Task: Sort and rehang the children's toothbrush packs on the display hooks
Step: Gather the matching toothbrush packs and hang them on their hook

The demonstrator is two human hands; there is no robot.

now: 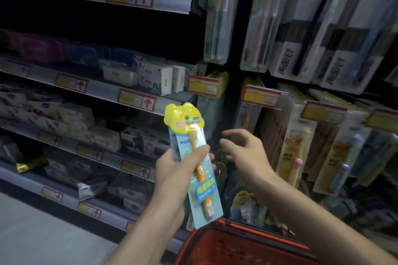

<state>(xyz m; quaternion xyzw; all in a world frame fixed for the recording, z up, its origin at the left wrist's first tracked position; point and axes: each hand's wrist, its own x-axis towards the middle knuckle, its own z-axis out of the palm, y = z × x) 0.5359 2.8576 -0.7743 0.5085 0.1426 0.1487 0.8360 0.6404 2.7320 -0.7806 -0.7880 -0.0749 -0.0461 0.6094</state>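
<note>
Grey shelf rails [90, 90] with red-and-yellow price labels run along the left of the scene, stacked with small boxes [155, 77] that are dim and blurred. Right of them, the left forearm rises from the near edge and leans slightly right, with the wrist straight. The left hand [172, 170] grips a children's toothbrush pack [205, 189] around its middle. The thumb lies across the clear front and the fingers wrap behind.

The pack stands nearly upright in front of the shelf end, above the near basket. It has a blue card, an orange brush and a yellow animal-shaped top. The edge of a second blue card shows just behind it on the left side.

The right forearm comes in from the near right corner and angles far and left. The right hand [243, 150] hangs just right of the pack, apart from it. Its fingers are loosely spread and slightly bent, and it holds nothing.

Below both arms sits a red basket [234, 225]. On the far right, more children's packs [295, 153] hang in rows under price tags [260, 95], with longer adult toothbrush packs [217, 17] above them.
</note>
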